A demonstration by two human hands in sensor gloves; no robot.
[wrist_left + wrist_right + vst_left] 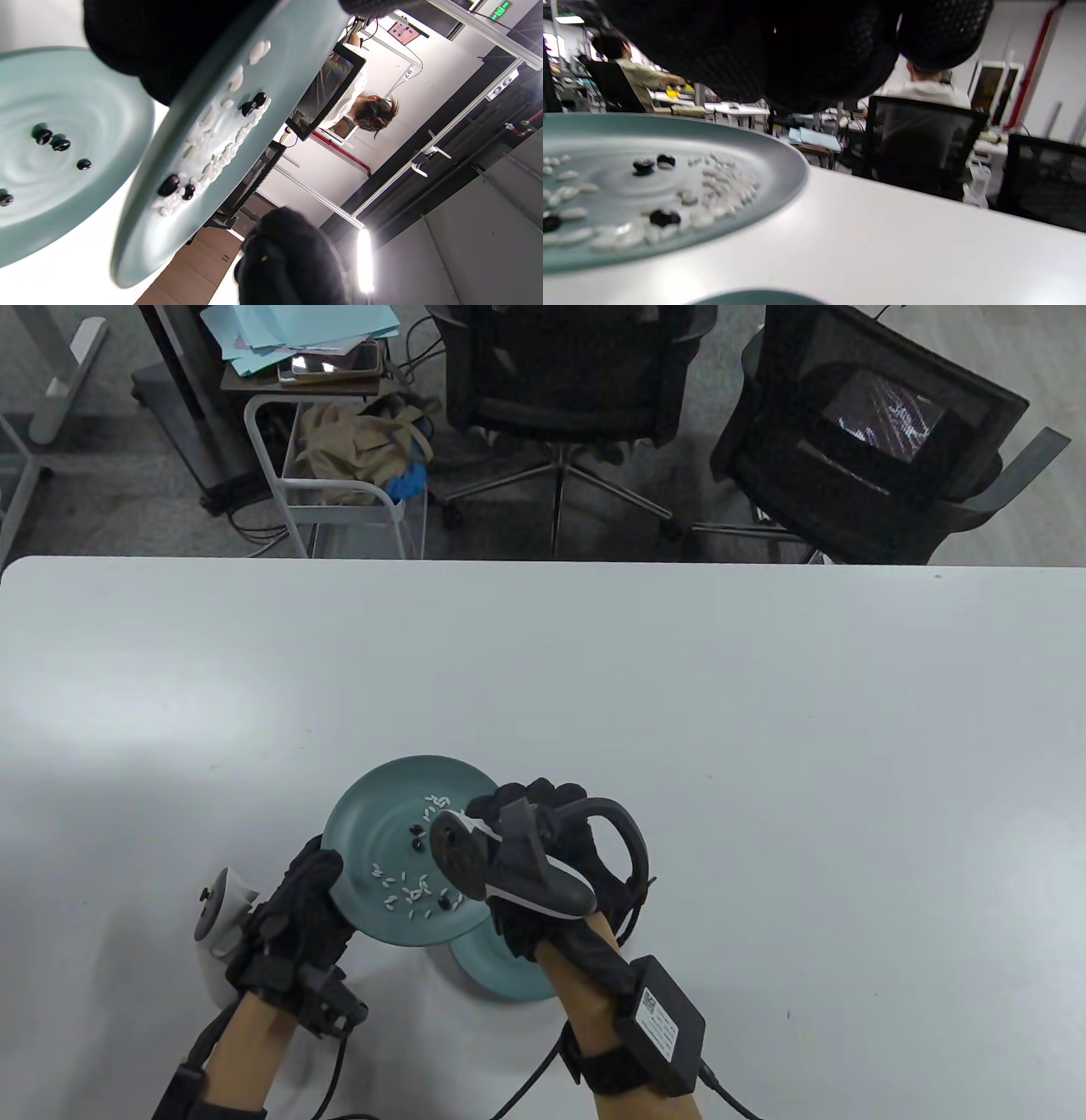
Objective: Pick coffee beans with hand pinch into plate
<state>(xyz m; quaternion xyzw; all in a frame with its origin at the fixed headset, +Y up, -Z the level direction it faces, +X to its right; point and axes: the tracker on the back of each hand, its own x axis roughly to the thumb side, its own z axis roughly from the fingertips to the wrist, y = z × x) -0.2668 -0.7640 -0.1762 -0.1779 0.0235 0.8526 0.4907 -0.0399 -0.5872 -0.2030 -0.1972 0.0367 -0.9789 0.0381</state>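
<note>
My left hand (318, 869) grips the near-left rim of a teal plate (373, 806) and holds it tilted above the table. White grains and a few dark coffee beans (418, 838) lie on it. A second teal plate (501, 976) sits on the table under it, and in the left wrist view this lower plate (85, 84) holds several beans (53, 142). My right hand (513, 806) hovers over the upper plate's right side with its fingers (797, 51) bunched. Whether they pinch a bean is hidden. The upper plate's beans (665, 217) show in the right wrist view.
The white table (764, 729) spreads wide to the right and far side. Two black office chairs (560, 373) and a cart with papers (322, 356) stand beyond the far edge. Cables trail from both wrists at the near edge.
</note>
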